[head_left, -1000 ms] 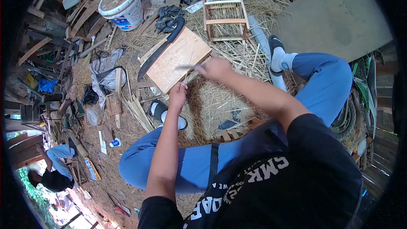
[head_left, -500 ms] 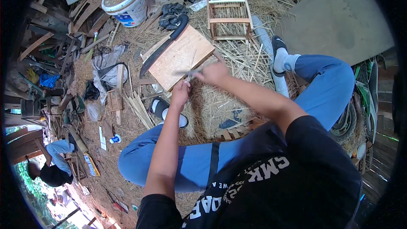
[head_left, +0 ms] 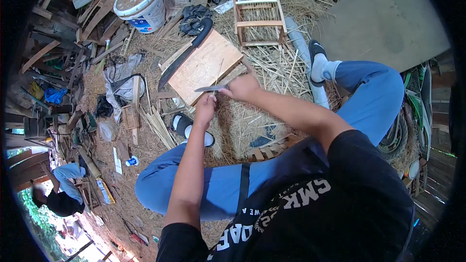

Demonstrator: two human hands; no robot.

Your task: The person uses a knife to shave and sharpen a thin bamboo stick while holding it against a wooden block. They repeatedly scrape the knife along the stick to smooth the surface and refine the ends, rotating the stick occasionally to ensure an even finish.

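Observation:
My right hand (head_left: pixel 243 87) is closed round the handle of a small knife (head_left: pixel 208 88), its blade pointing left across the near edge of a thick wooden board (head_left: pixel 209 58). Just below the blade, my left hand (head_left: pixel 205 108) pinches a thin stick (head_left: pixel 219 72), which stretches up over the board. The blade lies across the stick close to my left fingertips; whether they touch is hard to tell. Along the board's left side rests a machete (head_left: pixel 180 62) with a black handle. Beyond the board stands a small wooden frame with thin bars (head_left: pixel 259 23).
Split sticks (head_left: pixel 289 75) and straw litter the ground right of the board. A white bucket (head_left: pixel 141 7) stands at the far left, a grey sheet (head_left: pixel 383 19) lies at the far right. Another person (head_left: pixel 65 196) sits at the left. A motorcycle wheel (head_left: pixel 395 138) is at my right.
The knife, blurred by motion before, now shows sharply. My right hand has shifted slightly toward me and left. My left hand still pinches the stick at nearly the same place.

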